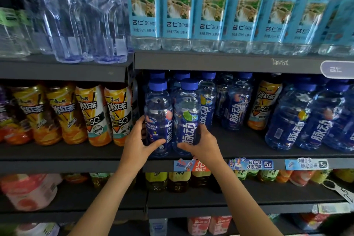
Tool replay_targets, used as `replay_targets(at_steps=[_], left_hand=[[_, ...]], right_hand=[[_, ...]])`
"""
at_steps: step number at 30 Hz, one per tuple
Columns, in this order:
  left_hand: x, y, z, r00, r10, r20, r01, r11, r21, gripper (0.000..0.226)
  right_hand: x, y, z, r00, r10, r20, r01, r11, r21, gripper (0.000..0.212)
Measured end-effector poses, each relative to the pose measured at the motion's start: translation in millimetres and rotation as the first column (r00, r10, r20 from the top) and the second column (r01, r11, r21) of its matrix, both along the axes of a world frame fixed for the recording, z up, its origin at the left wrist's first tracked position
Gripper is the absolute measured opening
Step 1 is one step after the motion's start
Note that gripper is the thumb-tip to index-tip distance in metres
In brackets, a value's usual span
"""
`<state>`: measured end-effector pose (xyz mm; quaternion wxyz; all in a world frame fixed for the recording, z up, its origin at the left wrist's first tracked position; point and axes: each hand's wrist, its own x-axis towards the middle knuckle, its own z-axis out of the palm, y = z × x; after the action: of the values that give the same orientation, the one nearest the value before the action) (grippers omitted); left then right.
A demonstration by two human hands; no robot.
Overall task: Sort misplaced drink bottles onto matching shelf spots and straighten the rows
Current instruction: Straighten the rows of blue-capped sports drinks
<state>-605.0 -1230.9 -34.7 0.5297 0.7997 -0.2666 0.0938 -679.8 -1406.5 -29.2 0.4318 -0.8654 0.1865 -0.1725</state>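
left hand (138,142) fingers wrap peach blue bottle (158,119) | right hand (202,142) fingers wrap lime blue bottle (186,117) | bottles touching, upright at shelf (249,145) front

Dim, soft focus, perhaps motion blur leftward, bowed wide-angle edges

Left hand (140,140) fingers wrap behind left blue bottle (158,120), tips hidden. Right hand (203,142) covers lower label of right blue bottle (186,119). Soda water bottles (191,15) on top shelf: caps cut by top edge. Clear bottles (82,15) top left: blurred, labels unreadable. Pink bottle (28,193) lower left: blurred. Bottom-shelf bottles (199,224) cut by bottom edge. Rear blue bottles (224,97) mostly hidden behind front row. Small print on price tags (251,165) too small to read.
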Motion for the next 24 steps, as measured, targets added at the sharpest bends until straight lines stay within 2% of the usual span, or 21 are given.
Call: replay_targets(at_steps=[5,9,12,14,16,18,21,24], left_hand=[[0.3,-0.7,-6.5,0.999,0.005,0.04,-0.006,1.0,0.024,0.086],[-7.3,1.0,-7.6,0.993,0.094,0.07,-0.096,0.995,0.025,0.087],[-22.7,1.3,-3.0,0.923,0.235,0.306,-0.22,0.972,-0.083,0.066],[-33.3,-4.7,4.2,0.861,0.245,0.445,-0.196,0.968,-0.153,0.046],[-43.2,-19.2,12.2,0.835,0.178,0.521,-0.118,0.982,-0.147,0.036],[-52.8,-40.6,17.1,0.819,0.099,0.565,-0.035,0.992,-0.124,0.033],[-67.8,-75.7,18.9,0.827,0.014,0.562,0.051,0.994,-0.1,0.032],[-77.2,-108.9,16.2,0.852,-0.058,0.52,0.114,0.99,-0.077,0.033]], right_hand=[[0.5,4.6,-3.4,0.999,-0.028,0.022,0.028,1.0,-0.009,0.07],[-1.0,9.2,-4.8,0.999,-0.039,0.021,0.039,0.999,0.006,0.073],[-5.1,5.9,-1.6,1.0,0.0,0.007,0.0,1.0,0.0,0.073],[-11.8,-0.7,4.7,0.999,0.036,0.022,-0.038,0.997,0.065,0.068],[-21.2,-11.4,11.1,0.996,0.019,0.088,-0.035,0.982,0.184,0.056],[-31.2,-26.6,15.9,0.982,-0.083,0.172,0.033,0.962,0.272,0.042],[-49.6,-55.7,17.2,0.931,-0.285,0.229,0.229,0.943,0.243,0.03],[-72.3,-87.5,16.7,0.794,-0.513,0.326,0.489,0.858,0.157,0.033]])
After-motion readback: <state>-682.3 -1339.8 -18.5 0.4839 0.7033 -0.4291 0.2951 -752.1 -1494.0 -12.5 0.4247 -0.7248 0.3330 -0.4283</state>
